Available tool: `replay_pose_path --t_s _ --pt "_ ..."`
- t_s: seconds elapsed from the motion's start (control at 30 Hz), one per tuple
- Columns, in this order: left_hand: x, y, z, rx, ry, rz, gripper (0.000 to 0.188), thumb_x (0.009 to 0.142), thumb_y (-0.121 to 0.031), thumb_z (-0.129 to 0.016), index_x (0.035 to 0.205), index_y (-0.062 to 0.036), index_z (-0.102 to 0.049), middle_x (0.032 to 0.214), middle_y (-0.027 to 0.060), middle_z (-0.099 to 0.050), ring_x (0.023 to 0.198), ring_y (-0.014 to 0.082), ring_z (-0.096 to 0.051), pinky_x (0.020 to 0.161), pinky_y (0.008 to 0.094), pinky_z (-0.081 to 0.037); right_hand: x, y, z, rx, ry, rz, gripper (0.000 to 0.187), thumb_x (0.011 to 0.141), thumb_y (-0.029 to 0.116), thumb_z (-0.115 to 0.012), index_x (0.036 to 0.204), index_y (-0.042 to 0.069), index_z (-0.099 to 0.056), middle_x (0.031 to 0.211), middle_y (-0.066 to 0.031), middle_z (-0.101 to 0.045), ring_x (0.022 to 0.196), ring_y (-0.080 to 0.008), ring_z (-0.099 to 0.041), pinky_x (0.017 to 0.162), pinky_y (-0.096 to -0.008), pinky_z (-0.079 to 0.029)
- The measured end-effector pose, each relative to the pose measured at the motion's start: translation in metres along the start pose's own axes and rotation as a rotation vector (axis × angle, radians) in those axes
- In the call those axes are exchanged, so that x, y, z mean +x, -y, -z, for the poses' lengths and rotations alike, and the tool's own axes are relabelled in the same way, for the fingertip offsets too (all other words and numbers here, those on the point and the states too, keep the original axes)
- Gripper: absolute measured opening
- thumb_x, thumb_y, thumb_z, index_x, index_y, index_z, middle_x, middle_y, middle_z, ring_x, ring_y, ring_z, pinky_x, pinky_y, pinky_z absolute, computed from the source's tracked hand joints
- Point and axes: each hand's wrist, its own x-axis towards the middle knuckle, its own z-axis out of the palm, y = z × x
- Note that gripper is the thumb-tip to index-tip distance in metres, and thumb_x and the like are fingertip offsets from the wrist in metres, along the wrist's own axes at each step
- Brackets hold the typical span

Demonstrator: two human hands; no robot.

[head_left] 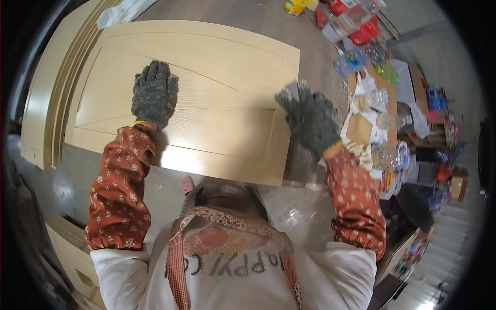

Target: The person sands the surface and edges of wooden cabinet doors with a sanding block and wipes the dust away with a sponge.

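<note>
Left hand [154,93]: I am pressing my gloved palm flat, fingers spread, on the pale wooden door panel [206,77], gripping nothing.
Right hand [309,116]: I am hovering it open and empty just off the panel's right edge.
Panel: it is lying flat in front of me, beside stacked panels [46,103].
Progress: I am judging it placed and steadied; a two-handed grip is still missing.

red packages [361,28] top right | yellow pack [295,6] top edge | brown box [458,187] far right, possibly cardboard
</note>
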Motion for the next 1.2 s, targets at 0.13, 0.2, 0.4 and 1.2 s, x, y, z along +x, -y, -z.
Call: replay_pose_path --t_s 0.13,0.2,0.4,1.2 --pt "0.0 0.002 0.002 -0.078 0.068 -0.019 0.047 0.099 -0.037 -0.045 0.135 -0.0074 -0.051 0.141 0.0179 -0.049 0.132 0.0361 -0.043 0.113 0.0486 -0.028 0.004 0.02 0.001 0.034 0.114 -0.147 0.05 0.085 0.021 -0.059 0.135 0.021 -0.054 0.141 -0.0143 -0.047 0.121 -0.0346 -0.049 0.09 -0.0493 -0.041" --pt "-0.003 0.009 -0.019 0.002 -0.077 -0.044 0.048 0.1 -0.039 -0.044 0.136 -0.0075 -0.051 0.142 0.0175 -0.048 0.132 0.0355 -0.043 0.113 0.0485 -0.028 -0.034 0.038 -0.02 0.118 -0.218 0.079 0.047 0.081 0.022 -0.06 0.127 0.018 -0.058 0.128 -0.0159 -0.056 0.101 -0.0335 -0.055 0.079 -0.0461 -0.045" --pt "0.002 0.008 -0.019 -0.004 -0.087 -0.098 0.049 0.1 -0.04 -0.043 0.135 -0.0067 -0.053 0.142 0.0179 -0.049 0.132 0.0354 -0.043 0.113 0.0484 -0.028 -0.094 0.097 0.022 0.248 -0.024 -0.057 0.053 0.079 0.019 -0.062 0.132 0.02 -0.057 0.141 -0.0099 -0.047 0.119 -0.036 -0.047 0.095 -0.0488 -0.039" --pt "-0.005 0.014 -0.028 -0.095 -0.143 -0.339 0.043 0.1 -0.034 -0.045 0.123 -0.0015 -0.061 0.131 0.0212 -0.057 0.123 0.0371 -0.052 0.106 0.0447 -0.04 -0.133 0.046 -0.039 -0.116 -0.488 -0.059 0.037 0.091 0.034 -0.06 0.118 0.008 -0.063 0.117 -0.0091 -0.063 0.099 -0.0213 -0.06 0.086 -0.0372 -0.046"
